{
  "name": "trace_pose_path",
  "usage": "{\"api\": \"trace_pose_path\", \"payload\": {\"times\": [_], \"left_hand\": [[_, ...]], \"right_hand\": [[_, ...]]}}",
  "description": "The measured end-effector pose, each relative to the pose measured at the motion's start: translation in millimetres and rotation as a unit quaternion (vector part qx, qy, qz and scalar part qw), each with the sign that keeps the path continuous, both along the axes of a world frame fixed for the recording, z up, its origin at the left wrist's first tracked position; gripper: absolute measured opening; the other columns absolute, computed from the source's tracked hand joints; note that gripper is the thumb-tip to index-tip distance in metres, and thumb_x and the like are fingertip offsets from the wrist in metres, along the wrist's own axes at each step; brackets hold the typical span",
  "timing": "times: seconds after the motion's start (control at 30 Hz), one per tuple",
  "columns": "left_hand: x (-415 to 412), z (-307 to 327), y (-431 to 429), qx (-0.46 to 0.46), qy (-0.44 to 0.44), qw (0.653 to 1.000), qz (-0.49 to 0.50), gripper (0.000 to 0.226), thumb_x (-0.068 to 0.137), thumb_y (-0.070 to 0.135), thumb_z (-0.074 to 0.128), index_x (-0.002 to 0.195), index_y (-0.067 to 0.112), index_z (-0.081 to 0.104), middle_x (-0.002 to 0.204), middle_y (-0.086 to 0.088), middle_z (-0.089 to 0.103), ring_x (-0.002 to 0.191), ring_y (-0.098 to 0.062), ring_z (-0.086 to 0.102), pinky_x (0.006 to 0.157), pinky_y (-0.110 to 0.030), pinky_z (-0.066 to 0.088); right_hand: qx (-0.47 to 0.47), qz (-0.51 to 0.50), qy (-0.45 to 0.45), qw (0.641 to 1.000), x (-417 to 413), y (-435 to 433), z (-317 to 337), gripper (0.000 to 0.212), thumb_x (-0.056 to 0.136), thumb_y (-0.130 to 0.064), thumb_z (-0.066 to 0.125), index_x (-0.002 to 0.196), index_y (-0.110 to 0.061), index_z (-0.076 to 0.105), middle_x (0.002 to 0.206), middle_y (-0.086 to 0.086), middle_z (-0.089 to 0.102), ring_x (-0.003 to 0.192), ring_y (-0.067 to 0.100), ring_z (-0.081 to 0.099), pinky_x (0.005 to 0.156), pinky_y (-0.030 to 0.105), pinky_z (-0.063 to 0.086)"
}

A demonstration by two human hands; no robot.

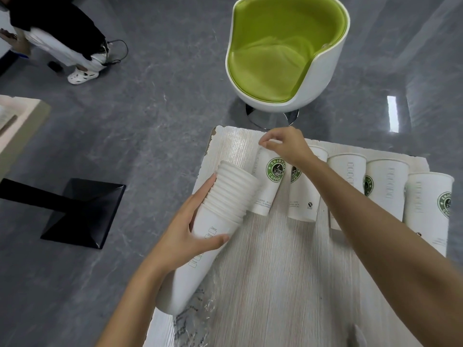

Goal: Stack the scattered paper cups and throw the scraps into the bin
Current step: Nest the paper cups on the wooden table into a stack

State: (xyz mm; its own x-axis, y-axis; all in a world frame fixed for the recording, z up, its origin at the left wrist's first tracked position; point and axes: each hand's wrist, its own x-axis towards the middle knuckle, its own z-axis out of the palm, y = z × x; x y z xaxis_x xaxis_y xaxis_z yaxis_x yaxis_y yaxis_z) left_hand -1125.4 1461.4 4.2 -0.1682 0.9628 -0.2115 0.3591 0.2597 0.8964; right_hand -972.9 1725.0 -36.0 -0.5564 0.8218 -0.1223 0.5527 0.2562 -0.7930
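My left hand (186,230) grips a tilted stack of nested white paper cups (220,209) over the left edge of the pale wooden table (275,271). My right hand (285,145) pinches the rim of a white paper cup with a green coffee logo (268,181) at the table's far side. To its right several more single cups stand in a row: one (303,196) partly behind my right forearm, another (347,171), and more such as the cup (387,186) toward the right edge. Clear plastic wrap (198,319) lies crumpled at the near left of the table.
A white swivel chair with a green seat (283,53) stands just beyond the table. A black table base (80,211) sits on the grey floor at left. A beige counter corner (22,121) is at far left. A person's legs (75,53) are at top left.
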Motion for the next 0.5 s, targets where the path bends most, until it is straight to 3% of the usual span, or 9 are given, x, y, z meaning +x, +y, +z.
{"api": "trace_pose_path", "payload": {"times": [0.17, 0.33, 0.5], "left_hand": [[0.3, 0.7, -5.2, -0.008, -0.004, 1.000, -0.004, 0.102, 0.074, 0.007, 0.085, 0.148, 0.048, 0.027, 0.148, 0.037, 0.032, 0.138, 0.011, 0.030, 0.109, -0.015, 0.026], [3.0, 4.0, -11.2, -0.009, -0.002, 1.000, -0.013, 0.103, 0.070, 0.016, 0.085, 0.149, 0.047, 0.026, 0.149, 0.035, 0.032, 0.139, 0.010, 0.030, 0.111, -0.020, 0.024], [9.7, 8.8, -18.1, -0.007, 0.000, 1.000, -0.025, 0.103, 0.073, 0.008, 0.085, 0.150, 0.045, 0.027, 0.148, 0.037, 0.032, 0.138, 0.010, 0.030, 0.112, -0.020, 0.024]], "right_hand": [[0.044, -0.053, 0.069, 0.995, 14.3, -7.9, 17.3, 0.008, 0.085, -0.013, 0.067, 0.087, -0.015, 0.075, 0.086, -0.007, 0.071, 0.090, 0.005, 0.063, 0.084, 0.008, 0.042], [0.095, -0.135, 0.132, 0.977, 40.6, -8.3, 37.9, 0.013, 0.080, -0.016, 0.064, 0.084, -0.023, 0.074, 0.082, -0.010, 0.071, 0.082, 0.007, 0.065, 0.085, 0.032, 0.052], [0.137, -0.210, 0.190, 0.949, 72.0, -19.1, 69.0, 0.014, 0.080, -0.013, 0.064, 0.087, -0.020, 0.073, 0.081, -0.002, 0.070, 0.076, 0.009, 0.063, 0.078, 0.032, 0.051]]}}
